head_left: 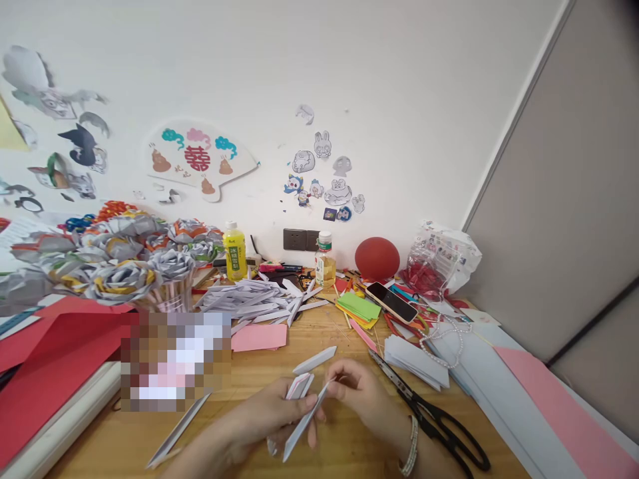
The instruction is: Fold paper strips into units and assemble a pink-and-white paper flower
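Close to the table's front edge, my left hand (272, 411) is closed around a small bundle of folded paper pieces (299, 386), white with a pink edge showing. A white folded paper strip (303, 429) slants down across the left fingers, under the thumb. My right hand (362, 394) pinches the upper end of that same strip between thumb and fingertips. Just beyond the hands lies another pointed folded paper piece (315, 360). Black-handled scissors (424, 406) rest open beside my right wrist.
A pile of folded white pieces (249, 299) lies behind. Paper flowers (124, 256) crowd the left, near red paper (64, 346). Two bottles, a yellow one (234, 251) and a clear one (325, 261), stand at the wall. A phone (392, 303) and white paper stacks (417, 361) are right.
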A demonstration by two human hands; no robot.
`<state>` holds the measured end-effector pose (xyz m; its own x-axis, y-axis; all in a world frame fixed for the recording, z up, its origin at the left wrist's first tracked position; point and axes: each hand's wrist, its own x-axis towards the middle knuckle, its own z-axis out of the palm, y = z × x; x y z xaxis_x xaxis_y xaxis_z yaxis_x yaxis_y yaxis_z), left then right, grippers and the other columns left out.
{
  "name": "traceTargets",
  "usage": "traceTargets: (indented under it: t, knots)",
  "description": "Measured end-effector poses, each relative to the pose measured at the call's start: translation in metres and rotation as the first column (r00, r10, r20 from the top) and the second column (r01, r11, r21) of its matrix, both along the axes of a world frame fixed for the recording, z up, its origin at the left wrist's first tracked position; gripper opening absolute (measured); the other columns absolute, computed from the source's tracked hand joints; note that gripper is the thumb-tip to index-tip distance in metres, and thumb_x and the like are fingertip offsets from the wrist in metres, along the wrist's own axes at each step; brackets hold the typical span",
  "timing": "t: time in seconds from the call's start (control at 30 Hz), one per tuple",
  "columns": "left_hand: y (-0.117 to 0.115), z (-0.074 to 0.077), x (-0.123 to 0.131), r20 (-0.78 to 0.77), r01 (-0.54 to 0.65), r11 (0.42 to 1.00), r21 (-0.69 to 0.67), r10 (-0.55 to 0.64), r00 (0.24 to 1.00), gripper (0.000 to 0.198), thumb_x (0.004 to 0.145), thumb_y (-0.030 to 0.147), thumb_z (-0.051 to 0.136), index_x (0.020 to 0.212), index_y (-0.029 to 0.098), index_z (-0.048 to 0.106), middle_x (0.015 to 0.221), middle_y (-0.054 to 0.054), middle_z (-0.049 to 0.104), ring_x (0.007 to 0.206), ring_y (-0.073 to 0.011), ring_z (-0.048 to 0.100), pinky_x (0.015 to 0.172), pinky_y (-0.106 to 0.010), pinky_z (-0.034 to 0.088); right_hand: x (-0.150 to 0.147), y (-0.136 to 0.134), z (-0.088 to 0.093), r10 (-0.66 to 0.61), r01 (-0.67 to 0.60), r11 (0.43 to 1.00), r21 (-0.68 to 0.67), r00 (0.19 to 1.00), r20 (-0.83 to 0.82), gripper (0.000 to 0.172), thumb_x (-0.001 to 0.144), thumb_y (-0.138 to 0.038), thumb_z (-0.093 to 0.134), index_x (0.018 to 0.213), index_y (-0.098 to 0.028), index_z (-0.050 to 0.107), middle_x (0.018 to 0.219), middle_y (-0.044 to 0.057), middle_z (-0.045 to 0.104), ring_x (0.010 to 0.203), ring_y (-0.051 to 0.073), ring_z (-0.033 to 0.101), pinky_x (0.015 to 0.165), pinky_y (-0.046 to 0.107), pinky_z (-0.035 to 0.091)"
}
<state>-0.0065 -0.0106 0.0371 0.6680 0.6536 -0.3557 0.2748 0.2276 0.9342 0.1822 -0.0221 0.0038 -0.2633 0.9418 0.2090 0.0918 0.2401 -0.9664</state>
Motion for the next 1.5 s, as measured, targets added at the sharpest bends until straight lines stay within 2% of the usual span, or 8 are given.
traceTargets:
  t: [0.13, 0.23, 0.33, 0.43, 0.57, 0.77, 0.93, 1.5]
  knots:
    - [0.004, -0.009, 0.004, 0.044, -0.050, 0.998, 0.049, 0.048, 0.998, 0.056, 0.062, 0.069, 0.057, 0.071, 0.014, 0.053, 0.058, -0.003, 0.064, 0.033, -0.0025, 0.026, 0.035, -0.019, 0.018, 0.014, 0.009, 0.006, -0.257, 0.193, 0.950, 0.245, 0.929, 0.265, 0.019, 0.083, -0.028, 0.052, 0.096, -0.019, 0.062, 0.099, 0.006, 0.063, 0.094, 0.021, 0.054, 0.086, 0.035, 0.039]
    - [0.006, -0.011, 0.005, 0.076, -0.112, 0.990, 0.085, 0.106, 0.992, 0.053, 0.066, 0.068, 0.054, 0.071, 0.015, 0.050, 0.059, 0.000, 0.063, 0.033, -0.0019, 0.024, 0.035, -0.019, 0.016, 0.030, 0.019, 0.006, -0.549, 0.322, 0.822, 0.470, 0.665, 0.506, 0.017, 0.079, -0.017, 0.055, 0.090, -0.021, 0.067, 0.107, 0.008, 0.063, 0.099, 0.026, 0.049, 0.088, 0.042, 0.035]
    - [0.009, -0.012, 0.004, 0.074, -0.132, 0.984, 0.119, 0.124, 0.990, 0.054, 0.066, 0.069, 0.052, 0.072, 0.016, 0.052, 0.055, 0.004, 0.056, 0.033, -0.0022, 0.025, 0.035, -0.020, 0.018, 0.040, 0.026, -0.001, -0.624, 0.333, 0.781, 0.529, 0.450, 0.639, 0.019, 0.076, -0.012, 0.055, 0.080, -0.022, 0.070, 0.107, 0.009, 0.063, 0.093, 0.029, 0.049, 0.081, 0.042, 0.037]
    - [0.011, -0.015, 0.003, 0.016, -0.171, 0.974, 0.146, 0.171, 0.985, 0.057, 0.066, 0.072, 0.050, 0.075, 0.016, 0.054, 0.043, 0.009, 0.042, 0.032, -0.0038, 0.025, 0.036, -0.020, 0.019, 0.041, 0.030, -0.007, -0.635, 0.329, 0.773, 0.543, 0.389, 0.668, 0.021, 0.075, -0.010, 0.055, 0.084, -0.021, 0.070, 0.101, 0.011, 0.065, 0.090, 0.029, 0.050, 0.078, 0.041, 0.038]
    - [0.015, -0.021, 0.001, -0.040, -0.229, 0.961, 0.153, 0.237, 0.971, 0.059, 0.062, 0.074, 0.050, 0.077, 0.017, 0.053, 0.036, 0.012, 0.032, 0.032, -0.0053, 0.024, 0.035, -0.019, 0.018, 0.043, 0.032, -0.009, -0.662, 0.334, 0.748, 0.574, 0.444, 0.604, 0.027, 0.076, -0.005, 0.048, 0.090, -0.017, 0.069, 0.092, 0.012, 0.066, 0.088, 0.027, 0.051, 0.080, 0.040, 0.040]
    - [0.018, -0.022, 0.004, -0.005, -0.330, 0.917, 0.223, 0.340, 0.940, 0.056, 0.059, 0.074, 0.052, 0.068, 0.020, 0.047, 0.036, 0.013, 0.029, 0.031, -0.0057, 0.025, 0.034, -0.019, 0.018, 0.033, 0.021, 0.001, -0.653, 0.464, 0.725, 0.509, 0.698, 0.294, 0.029, 0.081, -0.010, 0.043, 0.091, -0.018, 0.069, 0.091, 0.008, 0.067, 0.087, 0.022, 0.058, 0.079, 0.037, 0.046]
    - [0.015, -0.020, 0.009, 0.055, -0.413, 0.875, 0.253, 0.413, 0.909, 0.057, 0.056, 0.075, 0.054, 0.063, 0.019, 0.045, 0.035, 0.012, 0.031, 0.031, -0.0058, 0.026, 0.036, -0.020, 0.017, -0.001, -0.004, 0.008, -0.575, 0.477, 0.782, 0.402, 0.800, 0.171, 0.023, 0.081, -0.019, 0.050, 0.096, -0.021, 0.068, 0.095, 0.007, 0.069, 0.087, 0.022, 0.062, 0.078, 0.033, 0.049]
    - [0.009, -0.023, 0.016, 0.145, -0.529, 0.811, 0.251, 0.509, 0.849, 0.048, 0.060, 0.064, 0.059, 0.067, 0.017, 0.056, 0.039, 0.009, 0.032, 0.041, -0.0090, 0.031, 0.042, -0.021, 0.024, -0.033, -0.019, 0.001, -0.327, 0.284, 0.903, 0.324, 0.941, 0.087, 0.026, 0.079, -0.013, 0.052, 0.098, -0.020, 0.068, 0.097, 0.008, 0.066, 0.087, 0.019, 0.061, 0.075, 0.028, 0.051]
